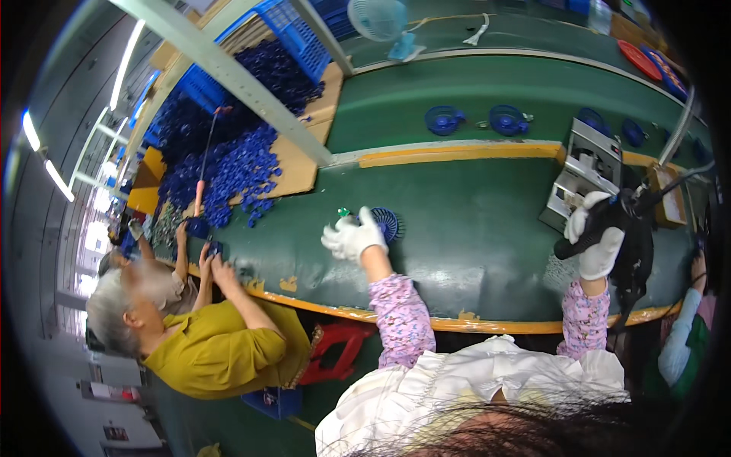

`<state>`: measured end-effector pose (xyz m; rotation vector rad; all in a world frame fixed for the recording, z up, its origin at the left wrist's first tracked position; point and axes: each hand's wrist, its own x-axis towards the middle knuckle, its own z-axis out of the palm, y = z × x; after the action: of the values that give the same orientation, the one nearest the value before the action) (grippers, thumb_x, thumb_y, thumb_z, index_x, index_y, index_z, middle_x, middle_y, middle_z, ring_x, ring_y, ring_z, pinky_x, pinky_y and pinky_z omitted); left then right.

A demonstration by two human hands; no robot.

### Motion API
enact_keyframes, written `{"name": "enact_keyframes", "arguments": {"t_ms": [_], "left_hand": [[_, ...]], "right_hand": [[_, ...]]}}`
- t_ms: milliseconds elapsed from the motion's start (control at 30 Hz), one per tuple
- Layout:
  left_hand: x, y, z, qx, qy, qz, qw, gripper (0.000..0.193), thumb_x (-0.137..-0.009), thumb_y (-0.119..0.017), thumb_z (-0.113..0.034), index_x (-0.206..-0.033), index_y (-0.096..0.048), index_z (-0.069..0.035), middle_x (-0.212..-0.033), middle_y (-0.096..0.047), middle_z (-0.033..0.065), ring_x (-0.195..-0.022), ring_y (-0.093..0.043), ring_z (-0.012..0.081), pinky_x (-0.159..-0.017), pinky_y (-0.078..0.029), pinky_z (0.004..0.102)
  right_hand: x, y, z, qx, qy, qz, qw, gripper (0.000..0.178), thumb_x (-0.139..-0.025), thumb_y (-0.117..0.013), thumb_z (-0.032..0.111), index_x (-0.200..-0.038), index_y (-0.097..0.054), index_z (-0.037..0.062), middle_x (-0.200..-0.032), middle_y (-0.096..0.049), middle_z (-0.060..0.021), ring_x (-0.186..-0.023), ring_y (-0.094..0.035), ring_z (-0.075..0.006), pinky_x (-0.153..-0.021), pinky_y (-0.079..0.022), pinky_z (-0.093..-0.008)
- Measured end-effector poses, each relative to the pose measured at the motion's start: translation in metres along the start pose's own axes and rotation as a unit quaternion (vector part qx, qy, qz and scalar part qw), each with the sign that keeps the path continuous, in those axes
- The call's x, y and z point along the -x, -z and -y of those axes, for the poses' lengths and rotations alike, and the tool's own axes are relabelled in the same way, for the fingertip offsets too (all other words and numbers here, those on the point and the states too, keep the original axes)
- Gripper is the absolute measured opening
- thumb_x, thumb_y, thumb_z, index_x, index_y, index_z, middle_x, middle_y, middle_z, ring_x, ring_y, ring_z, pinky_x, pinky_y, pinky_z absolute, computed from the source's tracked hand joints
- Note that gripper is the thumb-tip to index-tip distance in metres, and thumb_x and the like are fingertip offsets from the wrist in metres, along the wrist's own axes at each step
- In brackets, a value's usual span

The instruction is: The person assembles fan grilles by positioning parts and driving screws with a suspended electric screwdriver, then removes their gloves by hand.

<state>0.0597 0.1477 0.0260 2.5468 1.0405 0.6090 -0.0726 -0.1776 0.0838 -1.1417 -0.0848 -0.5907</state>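
My left hand (352,238), in a white glove, is over the green worktop with thumb and fingers apart. Right beside its thumb lies a round blue fan guard (387,224) with thin ribs. A small green and metal part (344,213) shows just beyond the fingers; whether they touch it is hard to see. Farther right, my right hand (600,247), also gloved in white, is closed around a black handheld tool (577,245) with a rounded end pointing left. Black cloth or hose hangs around the tool and hides part of it.
A grey metal fixture (585,171) stands just beyond my right hand. Blue fan parts (509,119) lie on the raised belt behind. A large heap of blue parts (236,164) covers cardboard at left. A co-worker in yellow (221,346) sits left, handling parts. Another person's sleeve (676,346) is at right.
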Motion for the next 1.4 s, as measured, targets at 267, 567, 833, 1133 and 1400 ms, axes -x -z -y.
{"name": "enact_keyframes", "arguments": {"t_ms": [267, 567, 833, 1133, 1400], "left_hand": [[0.066, -0.02, -0.028, 0.221, -0.366, 0.301, 0.852, 0.053, -0.072, -0.068, -0.042, -0.112, -0.057, -0.008, -0.129, -0.042, 0.0199, -0.121, -0.039, 0.0342, -0.102, -0.033, 0.0382], [0.168, -0.011, -0.051, 0.2, -0.615, 0.359, 0.672, 0.07, -0.062, -0.076, -0.038, -0.12, -0.052, -0.008, -0.129, -0.042, 0.0238, -0.121, -0.039, 0.04, -0.101, -0.033, 0.0449], [0.162, -0.003, -0.055, 0.226, -0.621, 0.356, 0.66, 0.071, -0.054, -0.081, -0.035, -0.113, -0.055, -0.005, -0.125, -0.047, 0.0182, -0.118, -0.043, 0.0357, -0.099, -0.036, 0.0421], [0.159, -0.01, -0.056, 0.242, -0.583, 0.423, 0.65, 0.066, -0.053, -0.082, -0.033, -0.108, -0.059, -0.006, -0.119, -0.053, 0.0143, -0.111, -0.049, 0.0315, -0.095, -0.039, 0.0396], [0.159, -0.001, -0.052, 0.215, -0.622, 0.356, 0.663, 0.059, -0.048, -0.084, -0.036, -0.097, -0.064, -0.009, -0.084, -0.056, 0.0117, -0.08, -0.055, 0.0303, -0.074, -0.045, 0.037]], "right_hand": [[-0.003, -0.012, 0.002, -0.02, 0.017, 0.002, 1.0, 0.082, -0.06, -0.071, 0.067, -0.102, -0.049, -0.0009, -0.064, -0.052, -0.0046, -0.052, -0.051, -0.0125, -0.046, -0.04, -0.0229], [0.003, -0.016, -0.013, -0.028, 0.011, 0.009, 0.999, 0.077, -0.062, -0.069, 0.066, -0.099, -0.048, 0.0022, -0.062, -0.05, -0.0037, -0.053, -0.05, -0.0131, -0.049, -0.04, -0.0247], [0.007, -0.015, -0.03, -0.068, -0.006, 0.032, 0.997, 0.076, -0.06, -0.078, 0.056, -0.099, -0.051, -0.0024, -0.076, -0.053, -0.0048, -0.058, -0.051, -0.0108, -0.049, -0.04, -0.0225], [0.005, -0.016, -0.038, -0.016, -0.052, 0.112, 0.992, 0.078, -0.057, -0.076, 0.062, -0.094, -0.051, -0.0013, -0.067, -0.052, -0.0042, -0.055, -0.051, -0.0107, -0.048, -0.039, -0.0208], [-0.001, -0.017, -0.026, -0.035, -0.037, 0.051, 0.997, 0.075, -0.061, -0.076, 0.06, -0.097, -0.052, -0.0022, -0.063, -0.052, -0.0014, -0.052, -0.049, -0.0097, -0.046, -0.037, -0.0212]]}}
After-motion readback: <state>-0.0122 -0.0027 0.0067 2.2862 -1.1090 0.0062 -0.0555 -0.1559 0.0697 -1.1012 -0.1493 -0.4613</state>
